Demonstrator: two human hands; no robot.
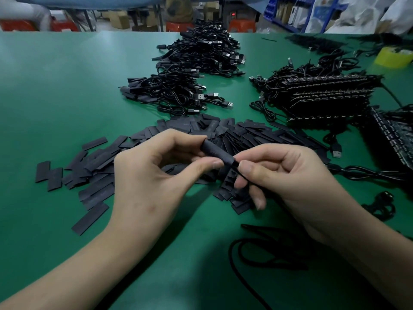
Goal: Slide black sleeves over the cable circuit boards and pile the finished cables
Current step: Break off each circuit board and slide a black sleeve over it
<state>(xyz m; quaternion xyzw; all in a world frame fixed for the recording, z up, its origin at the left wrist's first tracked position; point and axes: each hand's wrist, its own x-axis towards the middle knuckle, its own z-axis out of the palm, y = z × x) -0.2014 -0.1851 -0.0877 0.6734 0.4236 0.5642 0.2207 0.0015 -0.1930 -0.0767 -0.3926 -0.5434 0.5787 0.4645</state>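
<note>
My left hand [154, 173] pinches a rounded black sleeve [218, 152] between thumb and fingers, just above the green table [55, 97]. My right hand [288, 173] grips the thin black cable [242, 175] right where it leaves the sleeve's lower end. The circuit board is hidden inside the sleeve. The cable's slack loops [263, 253] on the table near my right forearm. Several flat black sleeves [93, 173] lie scattered under and around both hands. Behind them, a pile of sleeved cables [174, 92] with USB plugs rests at mid-table.
A bigger heap of black cables [207, 50] lies at the far centre. Stacked strips of circuit boards with cables [324, 97] fill the right side, and more boards [393, 135] reach the right edge. A yellow tape roll [393, 57] stands at the far right.
</note>
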